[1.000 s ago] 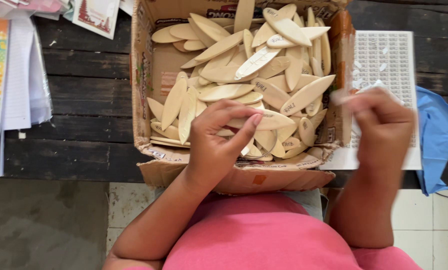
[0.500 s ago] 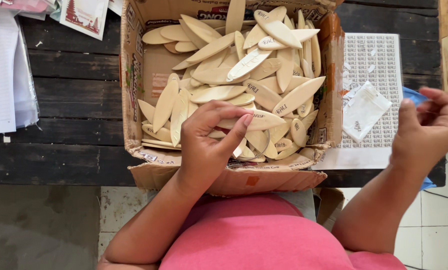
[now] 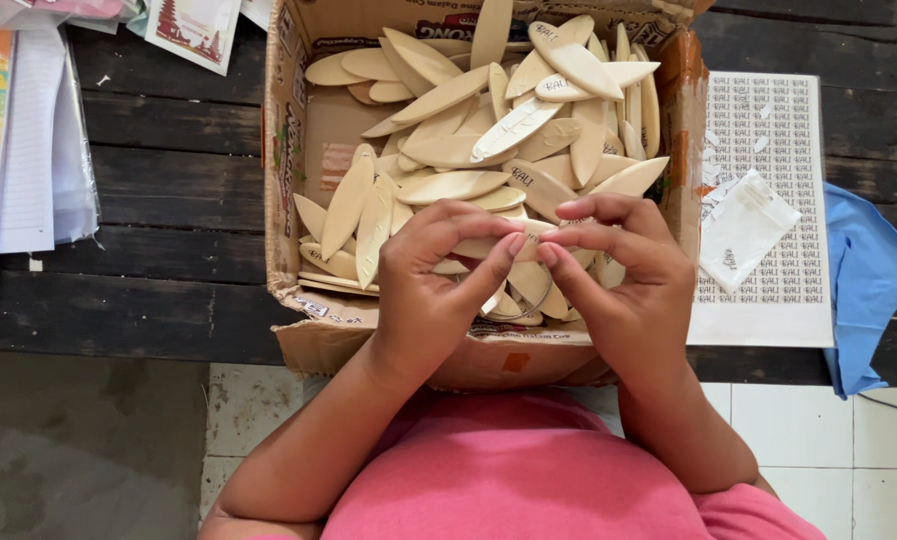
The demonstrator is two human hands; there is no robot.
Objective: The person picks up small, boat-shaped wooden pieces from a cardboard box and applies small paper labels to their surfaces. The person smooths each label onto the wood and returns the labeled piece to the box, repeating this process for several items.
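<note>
Wooden leaf-shaped blanks fill the cardboard box at centre frame, heaped loose so any one is within reach. Both hands meet over its near edge: the left hand and right hand pinch one blank between fingertips, holding it level, close below the camera. White sheets lie right of the box.

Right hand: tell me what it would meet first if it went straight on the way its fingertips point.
The right hand points toward the left hand; their fingertips already meet over the wooden piece held between them, so that piece and the left fingers come first.
</note>
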